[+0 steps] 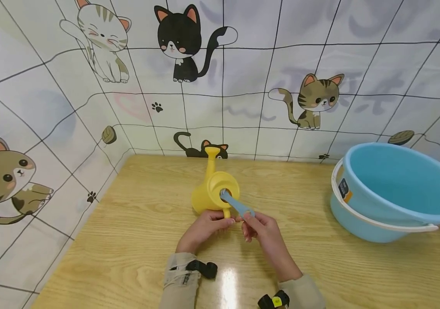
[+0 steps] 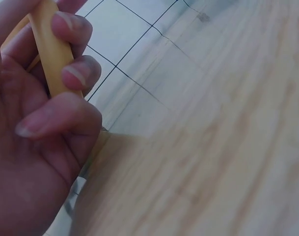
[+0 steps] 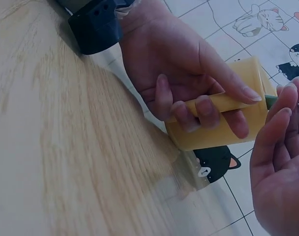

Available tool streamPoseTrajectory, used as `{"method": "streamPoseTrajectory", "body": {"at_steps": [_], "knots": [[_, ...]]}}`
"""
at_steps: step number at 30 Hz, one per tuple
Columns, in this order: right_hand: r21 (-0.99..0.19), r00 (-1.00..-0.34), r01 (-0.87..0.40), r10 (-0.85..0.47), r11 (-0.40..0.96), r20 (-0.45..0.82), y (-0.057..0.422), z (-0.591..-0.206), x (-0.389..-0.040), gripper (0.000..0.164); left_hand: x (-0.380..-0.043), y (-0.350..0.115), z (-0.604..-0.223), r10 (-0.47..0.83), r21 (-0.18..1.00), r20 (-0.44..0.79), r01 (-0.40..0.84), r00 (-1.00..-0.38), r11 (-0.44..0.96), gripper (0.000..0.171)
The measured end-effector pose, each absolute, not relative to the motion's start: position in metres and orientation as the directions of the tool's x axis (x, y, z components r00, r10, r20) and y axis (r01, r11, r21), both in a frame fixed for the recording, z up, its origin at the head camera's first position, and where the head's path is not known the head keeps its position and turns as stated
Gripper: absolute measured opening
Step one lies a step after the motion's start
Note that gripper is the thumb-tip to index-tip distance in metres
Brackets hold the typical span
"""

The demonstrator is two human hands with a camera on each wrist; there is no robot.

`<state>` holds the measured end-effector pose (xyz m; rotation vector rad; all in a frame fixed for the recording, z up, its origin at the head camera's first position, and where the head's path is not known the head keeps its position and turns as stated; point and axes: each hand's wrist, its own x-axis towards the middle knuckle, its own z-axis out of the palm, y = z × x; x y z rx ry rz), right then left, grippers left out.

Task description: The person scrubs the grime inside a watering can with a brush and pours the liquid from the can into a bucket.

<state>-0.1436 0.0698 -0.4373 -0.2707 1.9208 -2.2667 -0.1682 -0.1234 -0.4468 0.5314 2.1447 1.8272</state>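
A yellow watering can (image 1: 200, 195) stands on the wooden table, its spout toward the wall and its round opening facing me. My left hand (image 1: 203, 229) grips the can's handle (image 2: 52, 54); in the left wrist view the fingers curl round it. Between thumb and fingers my right hand (image 1: 266, 236) pinches a slim blue tool (image 1: 239, 207) with a hole near its held end. The tool's far end is in the can's opening, partly hidden, so its kind cannot be told. In the right wrist view, the can's yellow body (image 3: 223, 137) shows behind both hands.
A large light-blue bucket (image 1: 370, 214) with a white handle stands on the right of the table (image 1: 146, 193). Behind and to the left is a white, grid-lined wall covering (image 1: 243, 73) printed with cartoon cats.
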Motion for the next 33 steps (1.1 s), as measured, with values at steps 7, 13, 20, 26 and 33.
{"method": "streamPoseTrajectory", "body": {"at_steps": [7, 13, 20, 26, 33], "knots": [[-0.987, -0.975, -0.018, -0.218, -0.158, 0.053, 0.0678, -0.4376, -0.1429, 0.038, -0.1686, -0.1235, -0.4469, 0.438, 0.985, 0.023, 0.094, -0.899, 0.142, 0.033], [-0.989, -0.979, -0.045, -0.190, -0.144, 0.073, 0.0656, -0.4375, -0.1422, 0.038, -0.1698, -0.1240, -0.4468, 0.444, 0.982, 0.014, 0.096, -0.896, 0.163, 0.030], [-0.991, -0.984, -0.045, -0.166, -0.126, 0.066, 0.0642, -0.4408, -0.1401, 0.039, -0.1664, -0.1219, -0.4478, 0.449, 0.981, 0.032, 0.113, -0.893, 0.155, 0.024], [-0.989, -0.984, -0.068, -0.154, -0.133, 0.088, 0.0632, -0.4445, -0.1416, 0.041, -0.1674, -0.1225, -0.4478, 0.452, 0.981, 0.020, 0.105, -0.892, 0.165, 0.029], [-0.987, -0.985, -0.083, -0.137, -0.139, 0.102, 0.0631, -0.4462, -0.1431, 0.040, -0.1672, -0.1233, -0.4481, 0.456, 0.982, 0.001, 0.086, -0.890, 0.167, 0.025]]}}
